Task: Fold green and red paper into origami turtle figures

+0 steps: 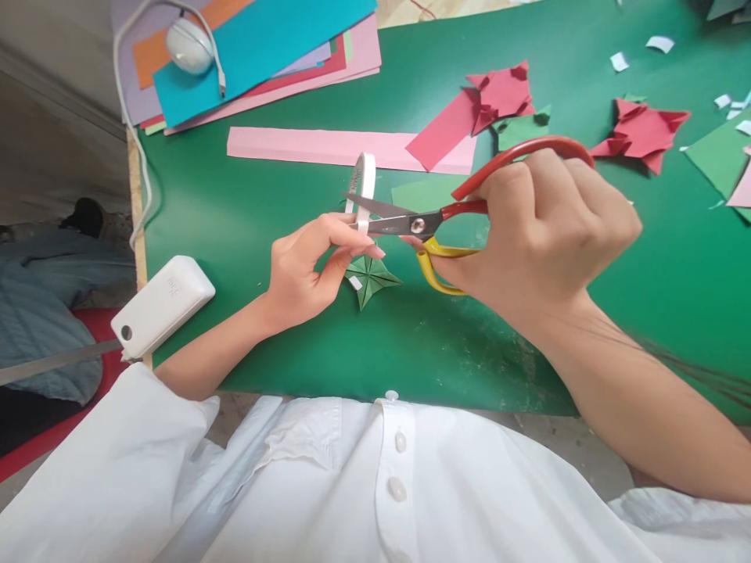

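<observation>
My left hand (pixel 317 270) pinches a thin roll of white tape (pixel 367 188), which stands on edge above the fingertips. My right hand (pixel 543 223) is closed round the handles of a pair of scissors (pixel 431 225), one handle red and one yellow. The scissor blades are parted and reach the lower part of the tape at my left fingertips. Whether they touch the tape I cannot tell. Just below the left fingers lies a folded green paper star (pixel 371 280) with a small white piece on it. My left hand partly covers that star.
Behind the hands lie a long pink strip (pixel 305 146), a red strip (pixel 440 129) and folded red paper shapes (pixel 504 95). Coloured sheets (pixel 264 55) with a white mouse-like device (pixel 189 45) and cable fill the back left. A white power bank (pixel 167 305) sits at the left edge. White scraps (pixel 660 44) are scattered at right.
</observation>
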Tool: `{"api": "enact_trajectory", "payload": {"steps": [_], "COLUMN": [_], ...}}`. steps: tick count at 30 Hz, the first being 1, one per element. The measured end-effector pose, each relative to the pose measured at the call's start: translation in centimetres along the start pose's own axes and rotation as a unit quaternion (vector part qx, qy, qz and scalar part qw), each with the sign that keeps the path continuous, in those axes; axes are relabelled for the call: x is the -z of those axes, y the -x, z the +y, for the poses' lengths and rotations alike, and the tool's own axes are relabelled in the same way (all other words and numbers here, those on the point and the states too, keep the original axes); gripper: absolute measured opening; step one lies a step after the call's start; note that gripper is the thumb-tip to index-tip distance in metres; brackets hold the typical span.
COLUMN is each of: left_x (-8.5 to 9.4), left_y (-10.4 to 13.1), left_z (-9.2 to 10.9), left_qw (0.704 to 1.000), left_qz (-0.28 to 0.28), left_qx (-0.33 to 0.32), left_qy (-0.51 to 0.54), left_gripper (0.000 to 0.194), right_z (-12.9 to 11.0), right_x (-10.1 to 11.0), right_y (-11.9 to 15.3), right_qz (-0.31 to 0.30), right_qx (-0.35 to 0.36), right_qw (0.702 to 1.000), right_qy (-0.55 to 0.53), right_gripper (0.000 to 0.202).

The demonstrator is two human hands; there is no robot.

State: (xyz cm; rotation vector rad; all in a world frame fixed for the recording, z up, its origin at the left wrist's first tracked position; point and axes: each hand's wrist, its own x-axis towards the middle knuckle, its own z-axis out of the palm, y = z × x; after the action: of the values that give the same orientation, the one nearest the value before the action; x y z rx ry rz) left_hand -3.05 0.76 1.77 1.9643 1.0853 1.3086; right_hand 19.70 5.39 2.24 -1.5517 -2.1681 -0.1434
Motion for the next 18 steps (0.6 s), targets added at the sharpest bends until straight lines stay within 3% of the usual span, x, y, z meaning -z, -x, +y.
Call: {"api": "enact_trajectory", "payload": {"steps": [10, 15, 18], "left_x": [0.19, 0.28, 0.18], "left_y": [-0.03, -0.11, -0.09], "left_z": [-0.29, -0.54, -0.44], "left_qw": [0.999, 1.000, 1.000], "left_qz": [-0.006, -0.002, 0.004], "left_qx": [0.017, -0.016, -0.014], "left_qy": [-0.027, 0.006, 0.006], "left_gripper": [0.011, 0.009, 0.012], "right_z": [-0.14, -0.18, -0.09], "right_x": [-0.67, -0.39, -0.06], "right_y": [0.27, 0.01, 0.01], "right_qz": [0.159, 0.111, 0.134], "right_qx": [0.093, 0.093, 0.133], "right_qw": [0.974, 0.979, 0.972], "right_qy": [0.135, 0.143, 0.137], "right_gripper": [0.035, 0.041, 0.036]}}
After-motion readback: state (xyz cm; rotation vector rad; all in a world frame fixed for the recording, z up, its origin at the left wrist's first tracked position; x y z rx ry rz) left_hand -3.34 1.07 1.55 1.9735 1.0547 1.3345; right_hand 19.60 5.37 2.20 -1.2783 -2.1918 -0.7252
